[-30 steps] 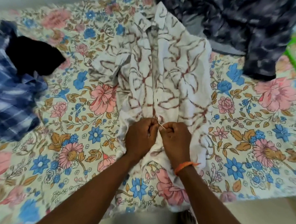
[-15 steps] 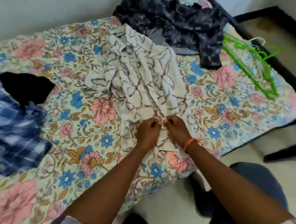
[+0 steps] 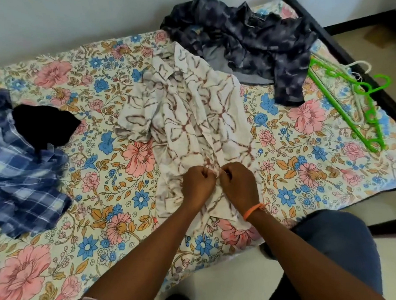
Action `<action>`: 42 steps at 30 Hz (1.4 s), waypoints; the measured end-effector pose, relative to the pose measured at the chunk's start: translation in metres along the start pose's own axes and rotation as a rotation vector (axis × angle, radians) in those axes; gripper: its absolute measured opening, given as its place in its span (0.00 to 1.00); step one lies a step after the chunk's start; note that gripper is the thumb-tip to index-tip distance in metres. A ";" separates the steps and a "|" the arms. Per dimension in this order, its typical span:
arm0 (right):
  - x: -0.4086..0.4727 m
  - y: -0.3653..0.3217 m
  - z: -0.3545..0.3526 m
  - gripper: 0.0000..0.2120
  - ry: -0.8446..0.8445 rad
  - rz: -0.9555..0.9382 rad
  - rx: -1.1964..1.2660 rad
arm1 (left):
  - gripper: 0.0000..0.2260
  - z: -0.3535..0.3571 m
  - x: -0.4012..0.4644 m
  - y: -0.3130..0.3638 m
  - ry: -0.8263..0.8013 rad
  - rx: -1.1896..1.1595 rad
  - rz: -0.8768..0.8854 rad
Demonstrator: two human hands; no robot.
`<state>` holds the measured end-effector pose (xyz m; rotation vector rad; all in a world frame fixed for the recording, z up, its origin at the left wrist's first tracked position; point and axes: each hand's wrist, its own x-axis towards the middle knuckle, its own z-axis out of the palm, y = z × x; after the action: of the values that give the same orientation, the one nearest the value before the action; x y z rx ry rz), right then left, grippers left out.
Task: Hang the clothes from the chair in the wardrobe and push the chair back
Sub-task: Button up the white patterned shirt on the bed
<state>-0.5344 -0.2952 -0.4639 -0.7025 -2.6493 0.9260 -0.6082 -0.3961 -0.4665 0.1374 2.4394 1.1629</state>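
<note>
Both hands, left hand (image 3: 197,184) and right hand (image 3: 237,182), pinch the white brown-patterned cotton shirt's (image 3: 190,118) placket at frame centre; a misaligned button could leave it hanging crooked.

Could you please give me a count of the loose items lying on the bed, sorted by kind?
Shirts: 3, namely white patterned shirt, blue checked shirt, dark mottled shirt
Black garment: 1
Hangers: at least 2, green hanger and white hanger
Total: at least 6

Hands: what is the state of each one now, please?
Left hand: closed, pinching the white patterned shirt.
Right hand: closed, pinching the same shirt.
</note>
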 end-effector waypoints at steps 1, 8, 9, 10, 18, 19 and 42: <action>-0.002 0.001 0.001 0.05 0.001 -0.051 -0.056 | 0.14 0.001 -0.002 0.002 -0.002 0.012 0.019; -0.011 -0.002 0.011 0.07 0.046 0.107 0.094 | 0.06 -0.005 -0.006 -0.003 -0.129 -0.090 0.098; -0.012 -0.004 0.010 0.06 0.078 0.179 0.163 | 0.07 -0.005 -0.007 -0.003 -0.142 -0.086 0.105; -0.013 -0.005 0.010 0.06 0.100 0.247 0.225 | 0.08 -0.004 -0.008 -0.003 -0.148 -0.082 0.102; -0.015 -0.009 0.021 0.03 0.105 0.317 0.284 | 0.07 -0.008 -0.004 -0.010 -0.173 -0.174 0.036; -0.015 -0.010 0.022 0.04 0.101 0.328 0.286 | 0.07 -0.009 -0.005 -0.010 -0.170 -0.192 0.035; -0.032 -0.016 0.028 0.09 0.049 0.060 0.210 | 0.12 -0.023 -0.007 -0.009 -0.155 -0.502 -0.286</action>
<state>-0.5233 -0.3373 -0.4778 -0.7462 -2.4540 1.1665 -0.6108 -0.4198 -0.4582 -0.2546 1.8898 1.5179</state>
